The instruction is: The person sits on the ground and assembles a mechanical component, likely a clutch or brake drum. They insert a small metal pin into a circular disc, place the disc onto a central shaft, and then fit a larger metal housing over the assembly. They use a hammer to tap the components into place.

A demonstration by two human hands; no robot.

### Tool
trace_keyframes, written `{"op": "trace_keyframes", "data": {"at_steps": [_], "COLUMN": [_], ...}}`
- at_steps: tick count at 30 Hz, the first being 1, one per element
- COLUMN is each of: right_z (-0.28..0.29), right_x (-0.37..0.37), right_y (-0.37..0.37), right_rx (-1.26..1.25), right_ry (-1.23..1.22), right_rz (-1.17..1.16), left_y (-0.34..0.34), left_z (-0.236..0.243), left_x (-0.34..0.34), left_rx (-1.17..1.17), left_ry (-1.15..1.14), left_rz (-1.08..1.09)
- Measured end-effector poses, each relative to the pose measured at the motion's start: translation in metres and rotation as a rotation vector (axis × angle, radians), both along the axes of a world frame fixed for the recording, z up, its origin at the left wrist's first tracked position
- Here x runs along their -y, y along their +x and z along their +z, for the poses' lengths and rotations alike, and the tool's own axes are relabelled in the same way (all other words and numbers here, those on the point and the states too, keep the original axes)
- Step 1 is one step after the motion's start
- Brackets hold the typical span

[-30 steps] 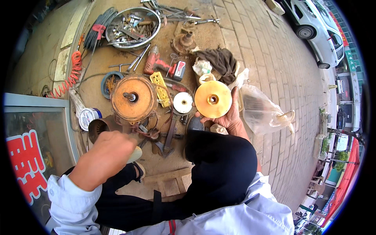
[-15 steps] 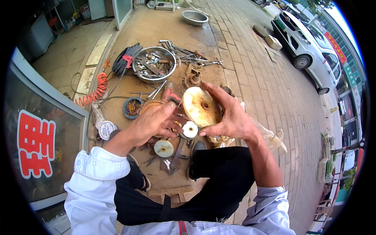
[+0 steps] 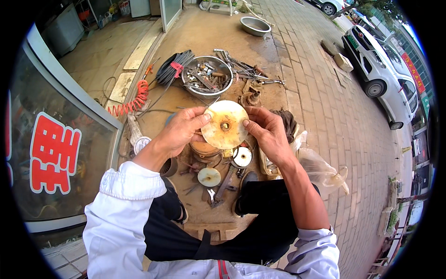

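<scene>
A round, cream-coloured disc [image 3: 218, 135] with brown stains and a small centre hole faces me, held up between both hands. My left hand [image 3: 179, 130] pinches its left edge, thumb on the face. On the opposite edge my right hand [image 3: 268, 131] grips with thumb in front and fingers behind. Below it on the ground lie a smaller white disc [image 3: 242, 161] with a dark centre and a pale greenish disc [image 3: 209, 180]. An adjustable wrench [image 3: 224, 185] lies beside them, near my shoe.
Ahead sits a metal basin [image 3: 223, 93] of small parts and tools, with loose wrenches [image 3: 255, 73] at its right. A red coiled hose [image 3: 139, 98] runs along the left by a glass door [image 3: 93, 139]. Plastic bags [image 3: 320, 167] lie right; a white car [image 3: 383, 69] stands beyond.
My left hand, apart from the disc before, now grips its left edge. The disc has turned flatter toward me and is held by both hands. The view has shifted left.
</scene>
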State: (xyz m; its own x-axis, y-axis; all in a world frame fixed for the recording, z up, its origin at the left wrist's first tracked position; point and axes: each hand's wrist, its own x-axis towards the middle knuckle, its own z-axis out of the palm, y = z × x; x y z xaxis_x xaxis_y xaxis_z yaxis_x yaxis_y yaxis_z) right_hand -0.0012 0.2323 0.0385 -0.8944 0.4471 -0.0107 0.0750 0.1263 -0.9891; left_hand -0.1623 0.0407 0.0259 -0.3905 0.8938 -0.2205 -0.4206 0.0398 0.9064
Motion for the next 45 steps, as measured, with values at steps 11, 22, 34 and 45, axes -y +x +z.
{"op": "trace_keyframes", "data": {"at_steps": [11, 22, 34, 45], "right_z": [-0.028, -0.081, -0.099, -0.08], "right_x": [-0.01, -0.005, -0.008, -0.005], "right_y": [-0.047, -0.063, -0.066, -0.067], "right_rx": [0.059, 0.307, 0.441, 0.322], "right_ry": [-0.294, -0.034, 0.233, 0.179], "right_rz": [-0.16, 0.005, 0.06, 0.053], "left_y": [-0.038, -0.055, -0.055, -0.053], "left_z": [-0.006, -0.048, -0.083, -0.061], "left_x": [-0.009, -0.003, 0.001, 0.006], "left_rx": [-0.245, -0.585, -0.768, -0.749], "left_ry": [-0.229, -0.531, -0.471, -0.481], "left_rz": [0.142, -0.188, -0.132, -0.194]}}
